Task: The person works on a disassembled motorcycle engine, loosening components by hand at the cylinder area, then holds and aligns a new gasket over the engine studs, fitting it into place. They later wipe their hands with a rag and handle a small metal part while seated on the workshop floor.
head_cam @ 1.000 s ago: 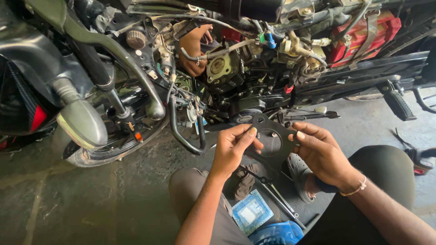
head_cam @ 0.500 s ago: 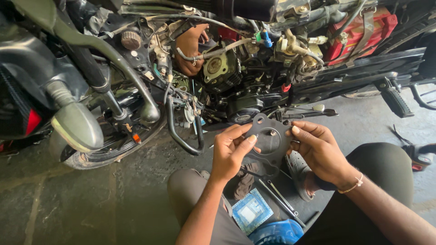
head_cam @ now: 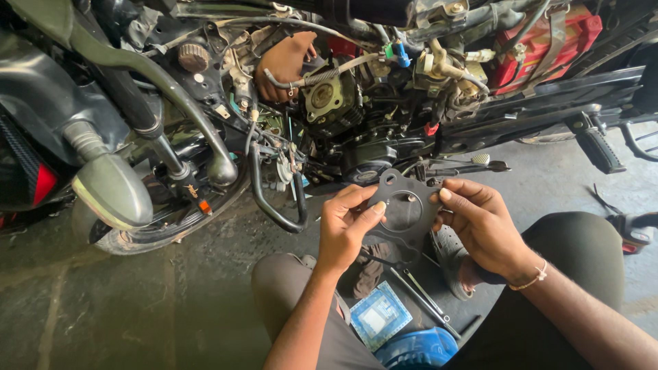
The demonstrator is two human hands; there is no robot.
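Observation:
I hold a flat dark gasket (head_cam: 404, 212) with a large round hole and small bolt holes in both hands, in front of my knees. My left hand (head_cam: 348, 229) pinches its left edge with thumb and fingers. My right hand (head_cam: 480, 223) grips its right edge; a thin bracelet sits on that wrist. The gasket is held up just below the stripped motorcycle engine (head_cam: 329, 103). Another person's hand (head_cam: 284, 62) reaches into the engine bay from behind the bike.
The motorcycle's front fork and wheel (head_cam: 137, 226) stand at the left, a curved crash bar (head_cam: 274, 199) and a footpeg (head_cam: 600, 147) jut toward me. On the concrete floor between my legs lie spanners (head_cam: 421, 294), a small blue packet (head_cam: 380, 316) and a blue container (head_cam: 415, 349).
Both hands have lifted the gasket slightly and turned it flatter toward me. The view has shifted a little; the other person's hand stays in the engine bay.

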